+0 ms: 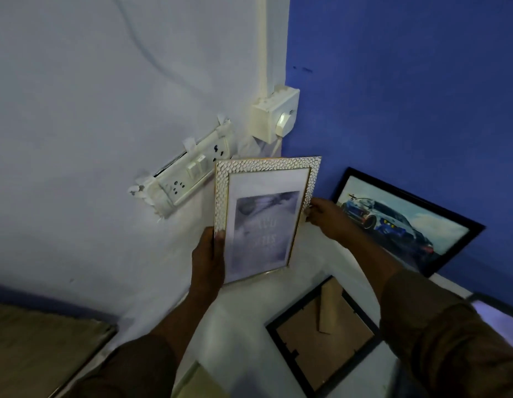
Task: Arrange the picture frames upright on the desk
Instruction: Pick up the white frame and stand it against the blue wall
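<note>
I hold a white textured picture frame (263, 216) upright near the wall corner, its lower edge close to the white desk (241, 326). My left hand (207, 259) grips its left side with the thumb on the front. My right hand (325, 216) pinches its right edge. A black frame with a car picture (404, 222) leans upright against the blue wall on the right. Another black frame (324, 337) lies face down on the desk, its cardboard back and stand showing.
A switch and socket board (189, 179) and a white plug box (274, 114) with a cable sit on the pale wall just behind the held frame. A brown surface (40, 346) lies at lower left. Another dark-edged object (496, 308) shows at the right edge.
</note>
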Tool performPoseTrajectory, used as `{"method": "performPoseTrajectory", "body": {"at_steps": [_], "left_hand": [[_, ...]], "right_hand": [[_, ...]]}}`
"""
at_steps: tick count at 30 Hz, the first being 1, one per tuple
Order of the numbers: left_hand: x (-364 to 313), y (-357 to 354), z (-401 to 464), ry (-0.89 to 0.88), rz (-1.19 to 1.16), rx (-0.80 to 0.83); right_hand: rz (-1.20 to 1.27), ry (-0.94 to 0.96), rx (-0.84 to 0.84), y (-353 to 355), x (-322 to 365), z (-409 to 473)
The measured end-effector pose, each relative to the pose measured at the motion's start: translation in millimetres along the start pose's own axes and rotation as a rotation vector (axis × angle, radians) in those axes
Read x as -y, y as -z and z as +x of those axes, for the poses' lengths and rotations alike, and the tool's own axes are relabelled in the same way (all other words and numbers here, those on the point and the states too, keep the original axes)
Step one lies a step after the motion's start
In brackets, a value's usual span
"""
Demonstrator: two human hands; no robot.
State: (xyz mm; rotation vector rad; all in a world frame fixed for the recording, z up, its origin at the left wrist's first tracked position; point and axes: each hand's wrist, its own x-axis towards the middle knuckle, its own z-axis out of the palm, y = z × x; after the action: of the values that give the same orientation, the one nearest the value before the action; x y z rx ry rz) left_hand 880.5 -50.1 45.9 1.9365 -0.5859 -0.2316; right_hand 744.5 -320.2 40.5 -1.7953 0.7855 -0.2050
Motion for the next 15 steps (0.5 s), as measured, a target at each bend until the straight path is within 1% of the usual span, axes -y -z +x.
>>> {"method": "performPoseTrajectory", "body": {"at_steps": [3,6,8,10,12,14,15], "left_hand": [[-30.4,4.0,-22.3,-0.094,-0.017,0.003],[-51.1,8.3,-36.2,-0.137,-0.055,0.048],[-65.2,10.9,-44.5,-0.168,-0.062,0.074],[-85.3,11.4,-57.1,-0.193,-0.067,0.137],[-104.3,9.4,-64.7,-0.226,-0.062,0.21],[-125.4,8.9,-73.9,-0.276,-0.076,0.273],[-135.2,9.1,-75.7,-0.295,-0.079,0.293]], "right_hand": [[0.135,0.013,-0.06,22.9,5.8,-52.9],[0.369,0.03,-0.138,46.7,22.3,-91.1],[0.379,0.08,-0.233,68.8,37.0,-118.5],[0.291,0.145,-0.344,99.3,48.1,-152.5],[0.21,0.198,-0.397,128.1,60.2,-183.3],[0.038,0.241,-0.369,149.5,72.6,-215.5],[-0.099,0.244,-0.33,156.6,81.0,-229.4]]}}
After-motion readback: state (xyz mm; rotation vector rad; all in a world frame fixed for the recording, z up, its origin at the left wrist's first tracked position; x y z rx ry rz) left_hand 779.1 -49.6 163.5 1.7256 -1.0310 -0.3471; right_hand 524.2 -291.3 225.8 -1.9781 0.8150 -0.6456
